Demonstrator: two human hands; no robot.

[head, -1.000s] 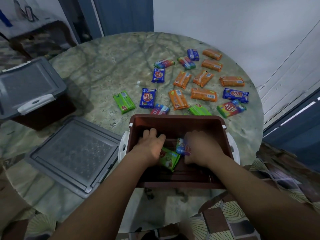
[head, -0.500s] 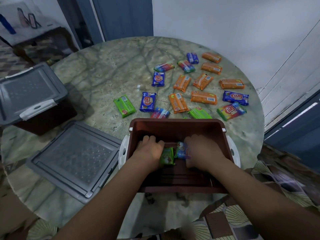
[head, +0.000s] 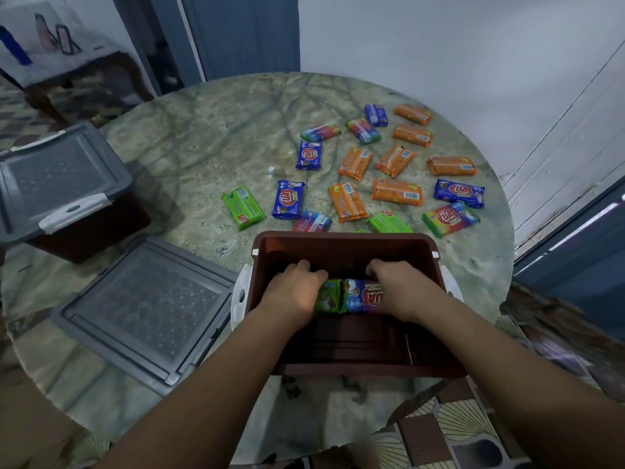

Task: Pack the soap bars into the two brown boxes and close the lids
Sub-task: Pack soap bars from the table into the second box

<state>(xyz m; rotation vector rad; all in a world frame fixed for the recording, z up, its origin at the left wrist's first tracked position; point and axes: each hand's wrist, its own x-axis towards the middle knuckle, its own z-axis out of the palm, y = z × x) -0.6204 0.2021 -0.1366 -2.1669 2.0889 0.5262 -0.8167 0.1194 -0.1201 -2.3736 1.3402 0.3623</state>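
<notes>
An open brown box (head: 345, 243) stands at the near edge of the round table. Both my hands are inside it. My left hand (head: 292, 289) grips a green soap bar (head: 329, 296) and my right hand (head: 402, 287) grips a multicoloured soap bar (head: 363, 296); the two bars lie side by side against the far wall. The box's grey lid (head: 145, 309) lies flat on the table to its left. A second brown box (head: 84, 228) at the far left has its grey lid (head: 57, 177) on. Several wrapped soap bars, among them an orange one (head: 397, 192), lie scattered beyond the open box.
The marble-patterned table (head: 220, 137) stands close to a white wall on the right. A dark low table (head: 77, 82) stands at the back left. White latch handles (head: 240, 296) stick out from the open box's sides. A patterned cloth (head: 449, 424) lies at the near right.
Both hands have pushed their soap bars toward the far wall of the box and set them flatter, side by side. The camera has tilted a little.
</notes>
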